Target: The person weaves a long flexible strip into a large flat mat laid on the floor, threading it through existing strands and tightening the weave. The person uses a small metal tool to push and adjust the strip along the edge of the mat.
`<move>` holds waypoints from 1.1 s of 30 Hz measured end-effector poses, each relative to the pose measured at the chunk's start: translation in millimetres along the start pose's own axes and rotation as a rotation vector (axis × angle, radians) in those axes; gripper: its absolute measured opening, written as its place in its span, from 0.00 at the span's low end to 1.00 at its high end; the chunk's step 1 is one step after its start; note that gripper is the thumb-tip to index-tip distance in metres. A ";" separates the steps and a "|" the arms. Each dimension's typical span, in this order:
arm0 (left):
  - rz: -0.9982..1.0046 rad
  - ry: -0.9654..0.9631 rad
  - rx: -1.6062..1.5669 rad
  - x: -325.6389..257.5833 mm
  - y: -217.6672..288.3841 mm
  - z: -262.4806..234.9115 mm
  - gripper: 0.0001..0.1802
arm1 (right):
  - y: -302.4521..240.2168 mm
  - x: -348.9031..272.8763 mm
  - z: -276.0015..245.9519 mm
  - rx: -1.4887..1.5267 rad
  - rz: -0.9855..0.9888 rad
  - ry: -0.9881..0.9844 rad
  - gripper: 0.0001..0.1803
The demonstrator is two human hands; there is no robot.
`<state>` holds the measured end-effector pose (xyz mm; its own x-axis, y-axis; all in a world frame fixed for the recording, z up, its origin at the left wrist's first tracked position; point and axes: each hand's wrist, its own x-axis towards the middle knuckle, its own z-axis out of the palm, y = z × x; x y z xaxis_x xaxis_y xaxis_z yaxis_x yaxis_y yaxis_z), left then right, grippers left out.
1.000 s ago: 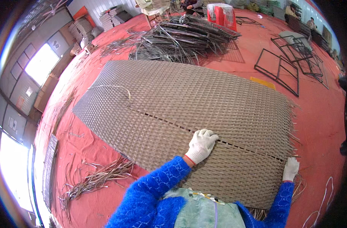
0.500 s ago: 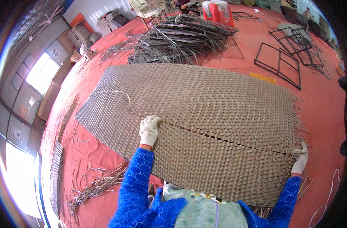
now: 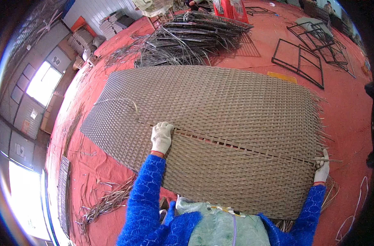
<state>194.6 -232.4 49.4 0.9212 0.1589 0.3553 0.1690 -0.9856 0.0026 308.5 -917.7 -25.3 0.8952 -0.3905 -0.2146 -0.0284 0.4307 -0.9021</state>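
Observation:
A large brown woven rattan panel (image 3: 219, 98) lies across the view in front of me. A narrow gap (image 3: 217, 142) in its weave runs from my left hand toward the right edge. My left hand (image 3: 161, 137), in a white knitted glove, is closed on the panel at the gap's left end, fingertips hidden. At the right edge, my gloved right hand (image 3: 321, 166) has one finger pointing up and the others closed around a flat rattan strand (image 3: 335, 160) that sticks out rightward. A loose strand (image 3: 136, 110) curls up from the panel left of my left hand.
Behind the panel lies a heap of dark woven pieces and strips (image 3: 191, 39). Black metal frames (image 3: 299, 61) rest on the red floor covering at the far right. Loose strips (image 3: 105, 201) lie at the lower left. A red stool (image 3: 232, 10) stands at the back.
The right part of the gap has narrowed. My right hand has shifted slightly up, and the strand now reaches farther past it. My left hand stays at the same place on the panel.

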 end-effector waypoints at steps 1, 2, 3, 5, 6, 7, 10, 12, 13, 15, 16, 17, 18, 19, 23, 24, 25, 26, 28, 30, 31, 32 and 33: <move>0.007 -0.007 0.014 -0.4 0.3 0.5 0.08 | -1.4 -2.5 3.0 0.037 0.004 -0.005 0.22; 0.005 0.016 0.026 -0.9 0.8 0.8 0.08 | -3.1 -3.7 5.2 0.065 -0.020 0.046 0.22; 0.001 0.010 0.033 -1.6 1.2 0.9 0.08 | -4.1 -4.7 5.9 0.097 0.021 -0.008 0.22; 0.007 0.031 0.037 -2.4 1.9 0.8 0.08 | -5.1 -3.4 5.1 0.140 -0.002 -0.013 0.22; 0.013 0.055 0.034 -3.3 2.5 0.8 0.09 | -4.7 -2.1 3.2 0.139 0.048 -0.039 0.22; 0.024 0.060 0.026 -4.2 3.2 0.5 0.09 | -5.1 1.3 1.3 0.132 0.054 -0.080 0.22; 0.033 0.089 0.013 -5.9 5.0 0.2 0.11 | -1.5 9.0 -4.0 0.127 0.037 -0.158 0.22; -0.017 0.109 0.000 -7.2 6.6 0.9 0.11 | 1.3 12.3 -5.9 0.102 -0.002 -0.066 0.21; -0.044 0.100 -0.007 -7.7 7.2 1.5 0.12 | 2.3 13.6 -6.8 0.127 0.059 -0.063 0.20; -0.052 0.123 -0.007 -8.4 7.0 2.7 0.11 | 6.9 14.7 -9.6 0.101 0.016 0.090 0.20; -0.073 0.117 -0.013 -9.3 6.5 3.2 0.11 | 9.4 15.5 -12.3 0.120 0.080 0.126 0.20; -0.063 0.149 -0.026 -10.1 5.7 3.4 0.10 | 13.1 16.9 -15.4 0.115 0.097 0.180 0.20; -0.069 0.171 -0.042 -10.8 5.0 3.6 0.10 | 17.9 18.4 -19.2 0.100 0.065 0.226 0.20; -0.052 0.184 -0.054 -11.9 4.3 3.1 0.10 | 23.0 20.4 -23.4 0.122 0.155 0.212 0.20; -0.152 0.147 -0.041 -11.9 3.4 0.5 0.10 | 36.7 27.5 -40.3 0.160 0.166 0.068 0.20; -0.166 0.151 -0.034 -12.5 2.9 -0.7 0.10 | 35.9 29.1 -42.3 0.130 0.116 0.092 0.20; -0.162 0.226 -0.050 -14.5 1.7 -2.0 0.10 | 32.2 28.9 -44.7 0.096 0.088 0.135 0.20; -0.178 0.258 -0.067 -17.2 -2.4 -5.2 0.10 | 20.4 26.6 -49.2 -0.034 0.067 0.074 0.20; -0.176 0.346 -0.034 -29.7 -17.8 -14.0 0.10 | -7.5 14.0 -54.9 -0.392 -0.047 0.027 0.20; -0.341 0.430 0.118 -53.6 -47.4 -27.7 0.12 | -32.2 -15.0 -53.7 -0.863 -0.320 0.019 0.21; -0.465 0.405 0.182 -69.8 -67.1 -35.4 0.14 | -39.9 -37.3 -49.5 -1.227 -0.529 0.145 0.21; -0.542 0.492 0.226 -87.6 -87.6 -41.8 0.16 | -37.3 -62.8 -39.0 -1.475 -0.721 0.242 0.23; -0.649 0.499 0.332 -107.4 -107.9 -46.8 0.18 | -34.9 -89.6 -27.0 -1.619 -0.834 0.251 0.24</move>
<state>61.0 -145.8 54.7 0.3603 0.5614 0.7450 0.7703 -0.6295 0.1018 217.3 -919.7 15.3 0.8242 -0.2294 0.5178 -0.1497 -0.9700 -0.1914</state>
